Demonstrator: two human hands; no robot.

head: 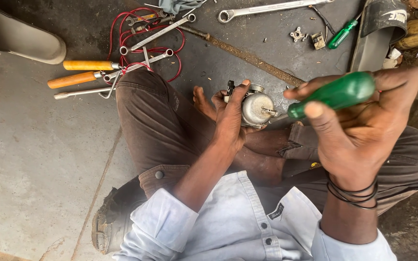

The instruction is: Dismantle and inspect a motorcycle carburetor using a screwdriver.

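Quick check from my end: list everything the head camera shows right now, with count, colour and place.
carburettor: one, grey metal, in the left hand, above the lap
big screwdriver: one, green handle, in the right hand
small screwdriver: one, green, floor top right
long spanner: one, silver, floor top centre
wooden-handled tools: two, orange-brown, floor upper left
red wire: one coil, under spanners, top centre
sandals: two, dark, top corners
rusty rod: one, brown, floor centre
left hand: gripping the carburettor
right hand: closed on the big screwdriver
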